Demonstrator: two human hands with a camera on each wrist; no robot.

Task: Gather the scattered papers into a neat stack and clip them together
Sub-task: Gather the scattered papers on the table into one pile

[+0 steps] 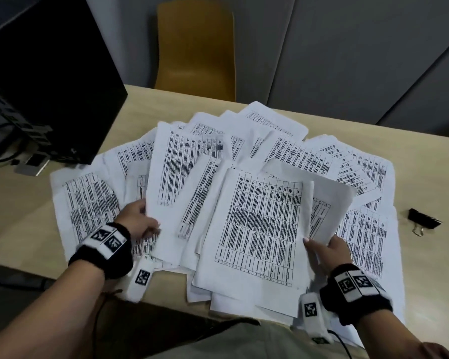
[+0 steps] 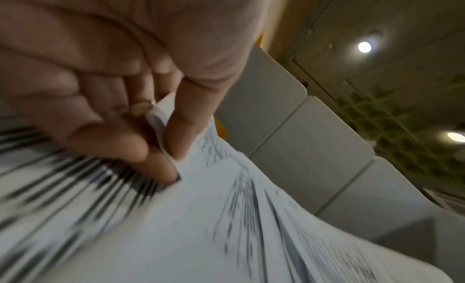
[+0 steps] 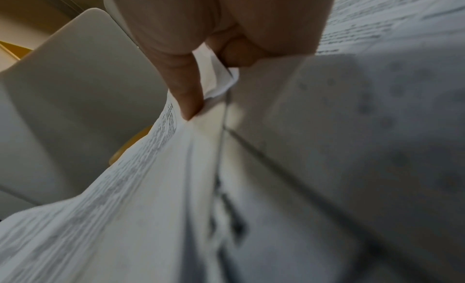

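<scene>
Many printed white papers (image 1: 218, 161) lie fanned across the light wooden table (image 1: 16, 208). My left hand (image 1: 140, 221) pinches the lower left edge of a tall sheet (image 1: 176, 172); in the left wrist view the thumb and fingers (image 2: 156, 148) nip that paper's edge (image 2: 161, 120). My right hand (image 1: 327, 250) holds the right edge of a small bunch of sheets (image 1: 265, 229) near the front, thumb on top. The right wrist view shows the thumb (image 3: 188, 96) pressing those papers (image 3: 151, 187). A black binder clip (image 1: 423, 220) lies on the table to the right, apart from both hands.
A black computer case (image 1: 47, 73) stands at the back left with cables beside it. A yellow chair (image 1: 195, 47) is behind the table. Grey partition panels (image 1: 347, 47) rise beyond. Some sheets hang over the table's front edge near my lap.
</scene>
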